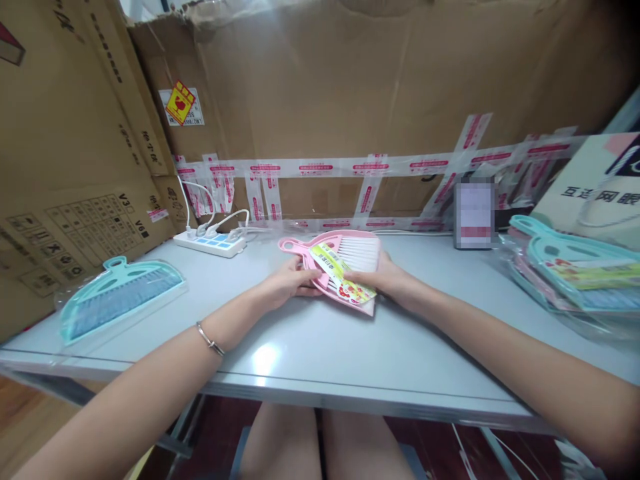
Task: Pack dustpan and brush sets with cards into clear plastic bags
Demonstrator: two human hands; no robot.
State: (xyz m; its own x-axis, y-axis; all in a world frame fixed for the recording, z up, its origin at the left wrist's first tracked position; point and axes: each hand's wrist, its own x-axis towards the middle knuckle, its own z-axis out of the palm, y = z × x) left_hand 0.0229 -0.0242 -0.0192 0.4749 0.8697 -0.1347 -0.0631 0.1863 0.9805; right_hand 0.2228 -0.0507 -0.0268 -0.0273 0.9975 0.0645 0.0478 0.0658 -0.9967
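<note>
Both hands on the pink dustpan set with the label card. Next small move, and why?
Probably square the yellow label card on the pink dustpan set. The card lies slanted across the white bristles, with the left hand at its upper end and the right hand at its lower side; the set rests on the grey table, so a small turn should do.

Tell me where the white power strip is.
Head view: the white power strip lies back-left on the table, by the cardboard wall, left of the pink dustpan set.
</note>
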